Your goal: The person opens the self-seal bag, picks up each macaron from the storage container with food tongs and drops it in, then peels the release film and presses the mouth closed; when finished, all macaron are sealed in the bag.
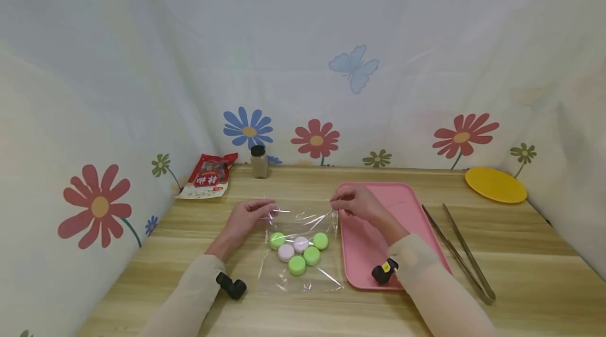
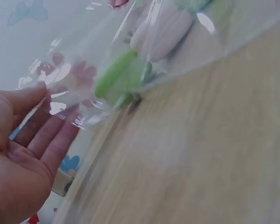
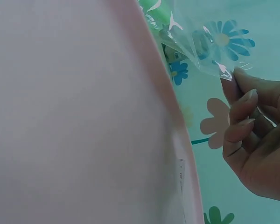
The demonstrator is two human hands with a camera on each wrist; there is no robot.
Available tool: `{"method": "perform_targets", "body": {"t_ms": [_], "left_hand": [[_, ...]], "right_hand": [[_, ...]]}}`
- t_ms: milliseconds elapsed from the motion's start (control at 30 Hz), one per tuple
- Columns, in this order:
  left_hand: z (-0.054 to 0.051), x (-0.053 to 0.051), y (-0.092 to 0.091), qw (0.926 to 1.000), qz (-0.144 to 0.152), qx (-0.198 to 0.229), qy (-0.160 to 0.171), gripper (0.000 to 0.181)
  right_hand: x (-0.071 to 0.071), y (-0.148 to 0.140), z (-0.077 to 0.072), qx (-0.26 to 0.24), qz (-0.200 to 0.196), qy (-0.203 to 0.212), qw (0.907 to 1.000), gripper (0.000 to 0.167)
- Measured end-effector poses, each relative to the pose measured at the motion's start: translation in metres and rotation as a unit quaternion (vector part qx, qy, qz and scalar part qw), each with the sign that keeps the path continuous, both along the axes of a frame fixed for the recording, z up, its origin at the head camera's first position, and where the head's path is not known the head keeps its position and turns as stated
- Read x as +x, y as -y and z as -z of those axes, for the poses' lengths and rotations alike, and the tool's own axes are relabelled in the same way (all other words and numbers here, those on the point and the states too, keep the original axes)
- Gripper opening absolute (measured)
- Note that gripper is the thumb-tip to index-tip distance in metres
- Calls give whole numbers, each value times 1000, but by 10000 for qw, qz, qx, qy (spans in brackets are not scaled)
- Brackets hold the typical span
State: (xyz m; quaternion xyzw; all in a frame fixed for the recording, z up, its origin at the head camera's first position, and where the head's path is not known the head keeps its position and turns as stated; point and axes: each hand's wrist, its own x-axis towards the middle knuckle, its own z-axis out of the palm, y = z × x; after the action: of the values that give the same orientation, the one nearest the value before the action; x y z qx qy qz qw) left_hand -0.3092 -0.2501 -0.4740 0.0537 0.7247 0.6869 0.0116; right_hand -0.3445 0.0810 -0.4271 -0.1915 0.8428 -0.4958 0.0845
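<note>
A clear plastic bag [image 1: 303,282] lies on the table with several green and pale pink macarons inside, among them a green macaron [image 1: 296,265] and a pink macaron [image 1: 286,253]. My left hand [image 1: 248,220] pinches the bag's far left corner between thumb and fingers; the left wrist view shows the film at those fingertips. At the far right corner, my right hand [image 1: 358,202] pinches the film with thumb and forefinger, its other fingers curled, as the right wrist view shows. That hand is above the left edge of a pink tray [image 1: 374,242].
Metal tongs [image 1: 466,253] lie right of the tray, a yellow plate [image 1: 495,185] at the back right. Toward the back left stand a black-lidded jar [image 1: 259,162] and a red and white food packet [image 1: 207,176]. A flowered curtain [image 1: 303,63] borders the table.
</note>
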Motion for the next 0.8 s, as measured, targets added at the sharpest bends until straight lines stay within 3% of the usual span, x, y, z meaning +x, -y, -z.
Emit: {"method": "perform_targets", "body": {"t_ms": [167,333,467,567,700,800], "left_hand": [[-2,0,-1,9990,1,400,-214,41],[0,-3,3,9984,151,490,-222,44],[1,-4,5,9990,220,293,-255,44],[0,-3,7,9989,-54,-351,-312,39],[-6,0,11,9951,-291,-882,-350,34],[-9,1,12,9989,-49,-430,-179,40]], "right_hand": [[-2,0,4,-298,-36,73,9995,23],[-3,0,8,-715,206,393,9965,23],[-2,0,8,-708,422,272,9962,20],[-1,0,7,-674,462,293,9962,20],[-2,-1,7,-1006,237,809,9913,30],[-4,-2,9,-1382,7,1365,9810,39]]}}
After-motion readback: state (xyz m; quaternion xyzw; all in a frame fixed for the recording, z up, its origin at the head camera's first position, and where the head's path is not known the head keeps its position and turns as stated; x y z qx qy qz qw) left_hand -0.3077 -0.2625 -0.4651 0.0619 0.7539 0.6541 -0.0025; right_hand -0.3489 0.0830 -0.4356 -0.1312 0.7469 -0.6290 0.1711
